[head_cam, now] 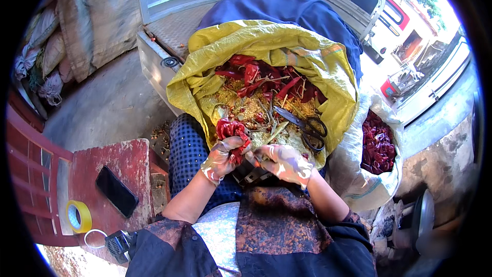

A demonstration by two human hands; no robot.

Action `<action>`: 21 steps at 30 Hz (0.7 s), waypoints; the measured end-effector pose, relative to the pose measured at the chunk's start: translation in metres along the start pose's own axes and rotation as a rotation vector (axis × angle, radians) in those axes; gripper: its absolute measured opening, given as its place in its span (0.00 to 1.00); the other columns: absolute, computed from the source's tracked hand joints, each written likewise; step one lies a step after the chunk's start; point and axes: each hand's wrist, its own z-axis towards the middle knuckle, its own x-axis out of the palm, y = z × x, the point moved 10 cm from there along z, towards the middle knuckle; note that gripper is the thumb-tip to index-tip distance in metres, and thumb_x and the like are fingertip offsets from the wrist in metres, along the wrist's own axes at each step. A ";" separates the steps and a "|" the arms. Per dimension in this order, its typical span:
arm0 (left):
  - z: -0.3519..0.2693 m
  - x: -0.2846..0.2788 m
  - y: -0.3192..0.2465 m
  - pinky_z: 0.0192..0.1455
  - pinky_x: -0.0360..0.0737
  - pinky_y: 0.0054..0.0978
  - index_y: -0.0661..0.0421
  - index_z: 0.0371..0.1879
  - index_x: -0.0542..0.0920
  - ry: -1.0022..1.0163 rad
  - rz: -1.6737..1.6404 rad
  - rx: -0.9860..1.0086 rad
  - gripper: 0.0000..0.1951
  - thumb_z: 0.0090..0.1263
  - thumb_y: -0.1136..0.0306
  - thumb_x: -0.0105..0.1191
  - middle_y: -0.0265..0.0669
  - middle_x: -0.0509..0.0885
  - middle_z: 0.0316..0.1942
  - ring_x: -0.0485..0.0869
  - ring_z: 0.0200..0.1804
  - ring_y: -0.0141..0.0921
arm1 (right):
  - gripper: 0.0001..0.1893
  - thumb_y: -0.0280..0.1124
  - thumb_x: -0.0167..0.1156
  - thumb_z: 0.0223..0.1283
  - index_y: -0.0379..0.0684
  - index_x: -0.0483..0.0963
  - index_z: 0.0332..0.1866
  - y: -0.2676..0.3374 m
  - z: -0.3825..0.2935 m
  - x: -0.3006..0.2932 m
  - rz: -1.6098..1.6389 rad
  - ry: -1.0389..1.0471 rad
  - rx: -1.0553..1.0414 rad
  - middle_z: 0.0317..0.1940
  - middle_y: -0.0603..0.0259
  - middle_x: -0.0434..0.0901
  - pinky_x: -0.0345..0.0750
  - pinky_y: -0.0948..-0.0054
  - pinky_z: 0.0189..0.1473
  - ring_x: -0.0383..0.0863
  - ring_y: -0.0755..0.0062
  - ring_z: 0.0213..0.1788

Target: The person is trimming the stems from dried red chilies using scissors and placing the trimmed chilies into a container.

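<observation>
Both my hands wear patterned gloves and meet over my lap, at the near rim of a yellow woven sack [338, 123]. My left hand [221, 158] grips a bunch of dried red chili peppers [231, 130]. Close beside it, my right hand [286, 162] has its fingers pinched near the bunch; what lies between the fingertips is too small to tell. Inside the sack are whole dried chilies [251, 73], yellow seeds [248, 109] and stems. Dark-handled scissors [303, 125] lie open on the seeds, to the right of the chilies in my hand.
A white sack [355, 190] of red chilies [378, 146] stands at the right. On a worn red chair [130, 154] at the left are a black phone [117, 191] and a roll of yellow tape [78, 216]. A metal truck bed [169, 32] is behind the yellow sack.
</observation>
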 end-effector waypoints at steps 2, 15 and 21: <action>-0.001 -0.009 -0.004 0.41 0.81 0.38 0.60 0.39 0.74 -0.001 -0.099 0.007 0.10 0.58 0.77 0.55 0.37 0.76 0.32 0.77 0.35 0.33 | 0.13 0.26 0.51 0.63 0.40 0.72 0.52 0.025 -0.007 0.003 -0.439 0.024 -0.034 0.36 0.63 0.78 0.73 0.75 0.46 0.77 0.72 0.41; -0.003 0.045 0.001 0.64 0.69 0.38 0.55 0.60 0.69 0.074 0.165 0.108 0.26 0.64 0.59 0.57 0.40 0.74 0.57 0.73 0.59 0.38 | 0.42 0.45 0.65 0.46 0.39 0.57 0.66 0.089 -0.002 0.001 -0.645 -0.502 -0.132 0.56 0.45 0.70 0.71 0.55 0.54 0.73 0.44 0.53; -0.007 0.047 0.018 0.68 0.63 0.40 0.50 0.66 0.60 0.092 0.304 0.107 0.41 0.56 0.47 0.63 0.37 0.65 0.64 0.66 0.65 0.38 | 0.43 0.38 0.66 0.43 0.43 0.56 0.68 0.075 -0.015 -0.008 -0.672 -0.464 -0.005 0.60 0.44 0.67 0.73 0.56 0.52 0.74 0.44 0.54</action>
